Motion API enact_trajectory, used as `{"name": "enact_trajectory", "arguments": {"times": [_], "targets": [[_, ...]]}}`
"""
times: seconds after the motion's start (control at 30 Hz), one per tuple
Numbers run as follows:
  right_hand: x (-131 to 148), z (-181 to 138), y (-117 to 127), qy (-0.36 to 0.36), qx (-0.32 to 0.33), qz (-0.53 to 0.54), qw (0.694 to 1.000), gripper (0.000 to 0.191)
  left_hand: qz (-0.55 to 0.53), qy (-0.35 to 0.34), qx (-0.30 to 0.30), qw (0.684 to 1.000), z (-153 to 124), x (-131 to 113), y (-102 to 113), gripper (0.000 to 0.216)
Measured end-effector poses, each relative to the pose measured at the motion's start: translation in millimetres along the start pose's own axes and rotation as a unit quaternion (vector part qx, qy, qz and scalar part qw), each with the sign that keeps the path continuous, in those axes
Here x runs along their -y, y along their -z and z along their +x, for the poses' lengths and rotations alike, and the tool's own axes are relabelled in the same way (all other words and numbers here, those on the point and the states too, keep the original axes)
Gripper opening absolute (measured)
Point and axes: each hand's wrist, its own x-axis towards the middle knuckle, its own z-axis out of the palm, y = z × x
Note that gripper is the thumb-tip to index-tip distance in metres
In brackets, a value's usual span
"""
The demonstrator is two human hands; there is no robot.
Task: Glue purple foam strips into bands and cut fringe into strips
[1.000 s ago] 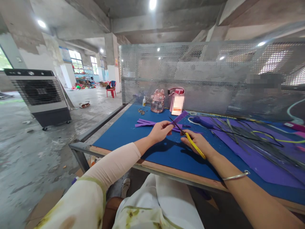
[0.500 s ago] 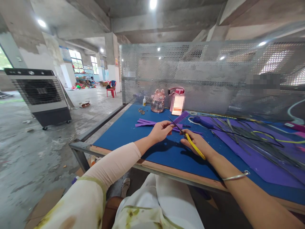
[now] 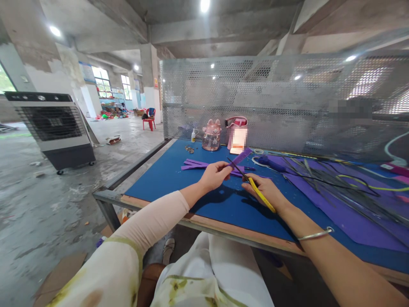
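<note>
My left hand (image 3: 214, 175) is closed in a pinch on a purple foam strip (image 3: 240, 157) that points up and to the right above the blue table (image 3: 166, 179). My right hand (image 3: 266, 190) grips yellow-handled scissors (image 3: 254, 186), and the dark blades cross the strip just right of my left fingers. Several cut purple strips (image 3: 194, 164) lie on the table behind my left hand.
A large purple sheet (image 3: 345, 209) with thin dark rods (image 3: 335, 183) on it covers the table's right side. A pink bottle (image 3: 211, 135), a pink cup (image 3: 236, 128) and a small glue bottle (image 3: 193, 136) stand by the perforated metal screen (image 3: 287, 98). An air cooler (image 3: 54, 128) stands at left.
Almost nothing has moved. The scissor blades and the strip shift only slightly between frames, and both hands stay in place.
</note>
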Motion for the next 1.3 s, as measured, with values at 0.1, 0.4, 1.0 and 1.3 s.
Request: {"name": "enact_trajectory", "arguments": {"times": [0.1, 0.4, 1.0, 1.3], "targets": [[-3, 0, -3, 0.004, -0.008, -0.002, 1.000, 0.030, 0.002, -0.001, -0.005, 1.000, 0, 0, 0, 0.026], [-11, -1, -9, 0.019, -0.006, 0.006, 1.000, 0.037, 0.009, -0.005, 0.002, 1.000, 1, 0, 0, 0.026], [-7, -1, -3, -0.011, 0.009, 0.008, 1.000, 0.029, 0.007, -0.005, 0.008, 1.000, 0, 3, 1, 0.028], [-12, -1, -9, 0.007, -0.001, 0.009, 1.000, 0.035, 0.002, -0.013, -0.014, 1.000, 1, 2, 1, 0.030]]}}
